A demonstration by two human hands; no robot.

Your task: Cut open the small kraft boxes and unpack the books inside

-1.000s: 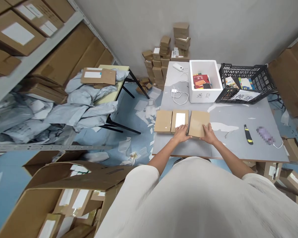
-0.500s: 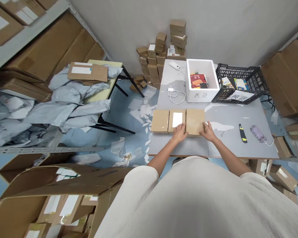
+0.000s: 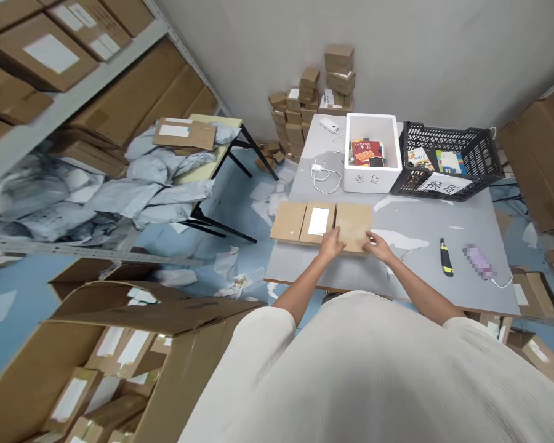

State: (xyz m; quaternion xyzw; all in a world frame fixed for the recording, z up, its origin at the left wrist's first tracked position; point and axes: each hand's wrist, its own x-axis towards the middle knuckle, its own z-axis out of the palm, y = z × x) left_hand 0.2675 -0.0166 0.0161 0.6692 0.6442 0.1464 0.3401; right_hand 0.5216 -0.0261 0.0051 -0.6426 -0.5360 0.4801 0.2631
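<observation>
Left hand (image 3: 331, 243) shifted, mailer (image 3: 353, 227) corner hidden

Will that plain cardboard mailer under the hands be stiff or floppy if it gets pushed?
The cardboard mailer is probably fairly stiff, since its edges lie straight and square. Being flat, it seems unlikely to roll or tip. A push from the left hand would likely slide it easily across the smooth gray table.

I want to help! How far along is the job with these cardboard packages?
Done: the middle package has a white label. In hand: the left hand and right hand are at the unlabelled right package. Left: the left package shows no label, and books sit in the white foam box.
</observation>
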